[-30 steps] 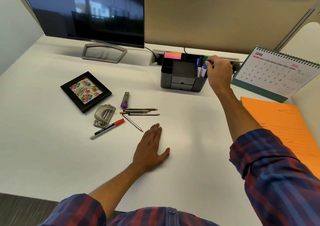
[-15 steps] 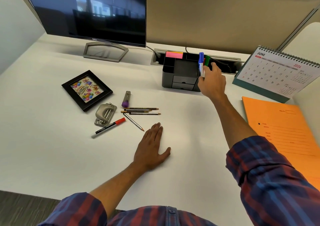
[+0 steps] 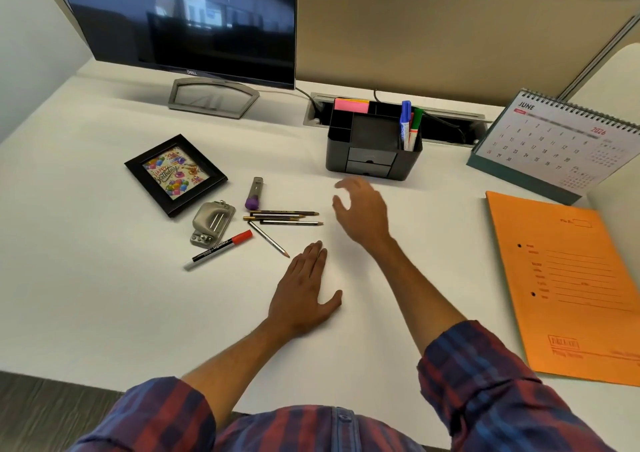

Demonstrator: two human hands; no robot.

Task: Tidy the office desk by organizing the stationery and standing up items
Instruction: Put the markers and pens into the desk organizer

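Pencils (image 3: 285,218) lie left of the right hand (image 3: 363,211), fingers loosely spread, empty; gather all, tips aligned.

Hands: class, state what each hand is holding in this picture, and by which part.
Nothing is held. The left hand lies flat on the desk; the right hand hovers with its fingers loosely spread near the pencils.

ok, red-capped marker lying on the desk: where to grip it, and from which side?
Pinch the red-capped marker mid-barrel, on the black labelled section, coming from above with fingers across its long axis. It lies flat and diagonal, and its cap end sits close to the metal hole punch, so the middle to white tail is freer. The right hand hovers open nearby.
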